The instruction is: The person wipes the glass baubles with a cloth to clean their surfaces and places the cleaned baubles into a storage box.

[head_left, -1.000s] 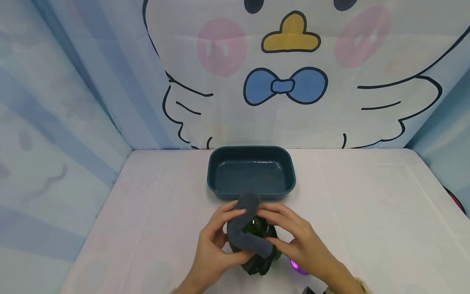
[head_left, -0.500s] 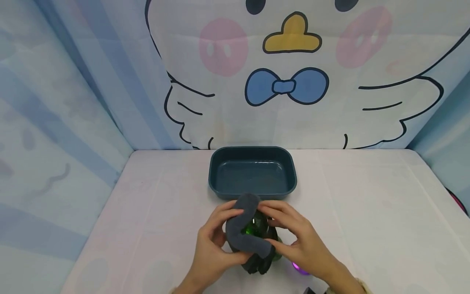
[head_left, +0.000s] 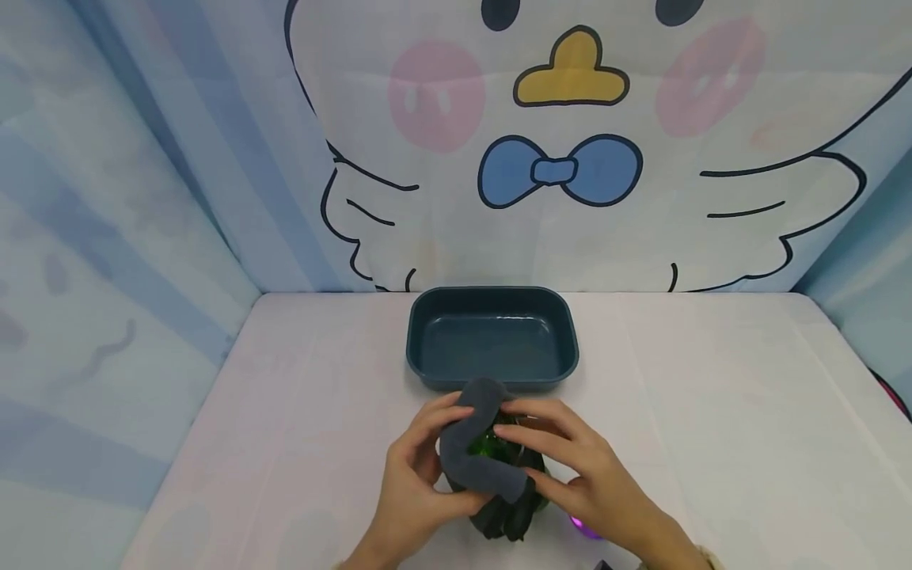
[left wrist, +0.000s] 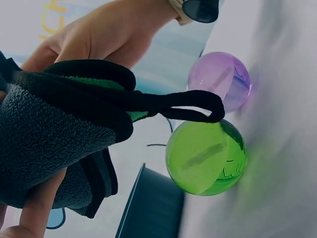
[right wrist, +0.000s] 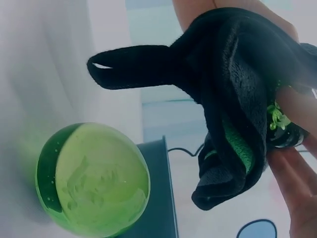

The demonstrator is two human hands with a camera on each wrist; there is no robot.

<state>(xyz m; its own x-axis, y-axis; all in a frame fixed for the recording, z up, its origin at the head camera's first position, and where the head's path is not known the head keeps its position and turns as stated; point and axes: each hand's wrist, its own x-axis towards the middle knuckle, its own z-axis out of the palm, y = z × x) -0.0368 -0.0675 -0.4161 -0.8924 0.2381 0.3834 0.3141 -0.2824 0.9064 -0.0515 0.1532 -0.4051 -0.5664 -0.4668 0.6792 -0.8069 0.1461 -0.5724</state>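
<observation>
My left hand (head_left: 420, 479) grips a dark grey plush cloth (head_left: 459, 459) from the left, thumb in front and fingers behind. The cloth has black edging and a hanging loop (left wrist: 215, 106). Bunched inside it is a glossy dark ball with green inside (head_left: 495, 445), mostly hidden by the folds. On the other side my right hand (head_left: 584, 467) curls round the ball and cloth, its fingertips on the ball's shiny surface and the thumb near the cloth's end. A clear green ball (left wrist: 203, 158) sits on the table below the cloth, with a purple ball (left wrist: 218, 77) near it.
A dark teal rectangular tray (head_left: 492, 340) stands just beyond my hands, toward the back of the white-covered table (head_left: 712, 412). A cartoon-printed curtain (head_left: 556, 237) rises behind the table. A small dark object (head_left: 602, 565) shows at the bottom edge.
My right fingers have shifted inward from the cloth's edge onto the glossy ball and spread a little. My left hand and the cloth hold nearly still. The head view has tilted slightly.
</observation>
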